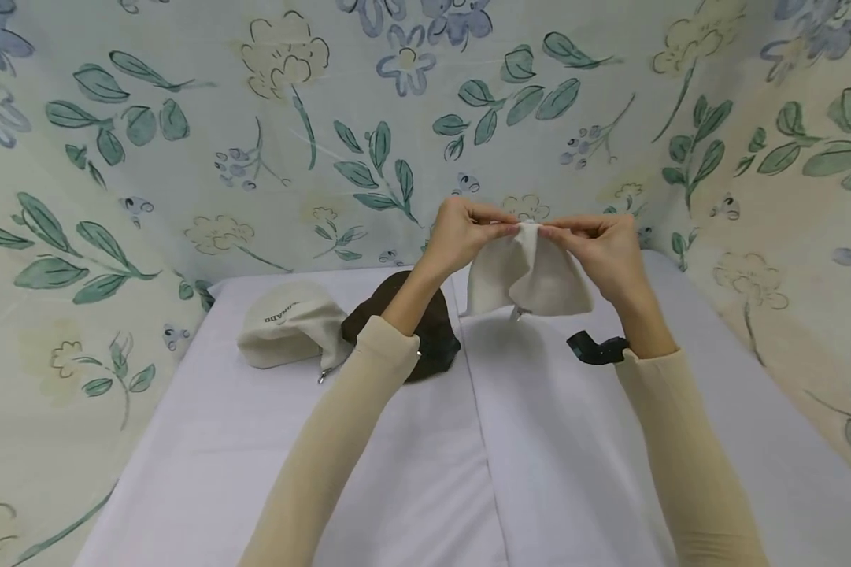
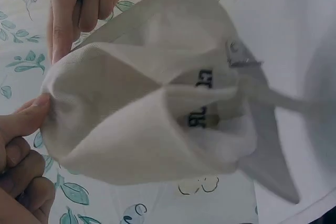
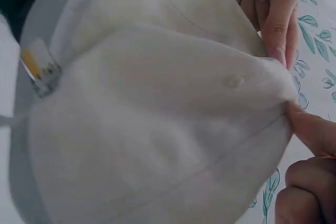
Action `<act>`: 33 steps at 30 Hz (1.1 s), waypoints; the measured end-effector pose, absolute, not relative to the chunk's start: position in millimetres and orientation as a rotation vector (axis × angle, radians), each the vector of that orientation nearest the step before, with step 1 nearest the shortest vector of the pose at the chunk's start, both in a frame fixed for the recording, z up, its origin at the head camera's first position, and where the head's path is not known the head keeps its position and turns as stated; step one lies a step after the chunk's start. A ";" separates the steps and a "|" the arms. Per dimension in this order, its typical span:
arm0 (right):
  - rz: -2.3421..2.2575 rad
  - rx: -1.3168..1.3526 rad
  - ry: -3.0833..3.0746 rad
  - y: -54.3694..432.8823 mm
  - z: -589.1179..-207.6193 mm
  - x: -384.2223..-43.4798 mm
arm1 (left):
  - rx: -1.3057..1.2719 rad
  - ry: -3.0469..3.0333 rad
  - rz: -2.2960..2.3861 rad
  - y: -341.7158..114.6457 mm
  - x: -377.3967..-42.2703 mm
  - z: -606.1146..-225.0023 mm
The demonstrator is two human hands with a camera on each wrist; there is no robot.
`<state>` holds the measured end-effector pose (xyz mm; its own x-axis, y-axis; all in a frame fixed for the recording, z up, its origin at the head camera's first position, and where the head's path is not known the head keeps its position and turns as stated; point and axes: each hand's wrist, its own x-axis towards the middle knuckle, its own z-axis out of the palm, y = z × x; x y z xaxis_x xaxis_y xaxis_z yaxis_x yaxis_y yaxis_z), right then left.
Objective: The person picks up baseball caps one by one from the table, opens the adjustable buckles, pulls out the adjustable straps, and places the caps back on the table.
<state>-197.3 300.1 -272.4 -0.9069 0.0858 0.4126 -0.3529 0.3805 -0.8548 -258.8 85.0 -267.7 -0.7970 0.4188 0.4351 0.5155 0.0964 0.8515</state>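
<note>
A cream fabric cap (image 1: 492,276) hangs above the bed-like white surface, its crown up and its opening downward. My left hand (image 1: 464,232) pinches the top of the crown between thumb and fingers. Close beside it, my right hand (image 1: 598,244) pinches the same top from the other side. The cap (image 2: 131,150) is creased in the left wrist view, with dark lettering partly hidden in its folds. A small metal buckle (image 2: 241,53) shows near its lower edge. A round fabric-covered button shows on the cap (image 3: 157,129) in the right wrist view.
On the white cloth (image 1: 397,488) to the left lies another cream cap (image 1: 272,346) with dark lettering and a metal strap end. A dark brown cap (image 1: 435,323) lies beside it, partly behind my left forearm. Floral fabric (image 1: 368,102) hangs behind and at both sides.
</note>
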 end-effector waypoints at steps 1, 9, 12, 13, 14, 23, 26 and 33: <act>1.563 0.265 -2.197 300.5 -272.3 -200.3 | -0.981 -2.233 -1.805 85.7 -260.2 -265.1; 1.478 0.279 -2.554 304.8 -318.1 -203.9 | -0.931 -2.572 -1.521 71.3 -257.5 -312.5; 1.461 0.271 -2.675 306.1 -343.0 -201.9 | -0.917 -2.632 -1.571 67.1 -254.0 -345.8; 1.472 0.278 -2.686 306.4 -348.9 -201.2 | -0.916 -2.639 -1.606 66.7 -252.5 -353.3; 1.482 0.278 -2.694 306.2 -352.9 -200.0 | -0.917 -2.635 -1.645 66.6 -251.1 -359.4; 1.573 0.305 -2.639 303.1 -379.4 -186.2 | -0.891 -2.626 -1.745 65.6 -243.8 -384.4; 1.625 0.342 -2.612 301.7 -388.5 -184.3 | -0.868 -2.626 -1.738 63.7 -241.7 -389.9; 1.628 0.375 -2.602 296.5 -398.3 -182.6 | -0.875 -2.618 -1.686 59.8 -240.6 -401.8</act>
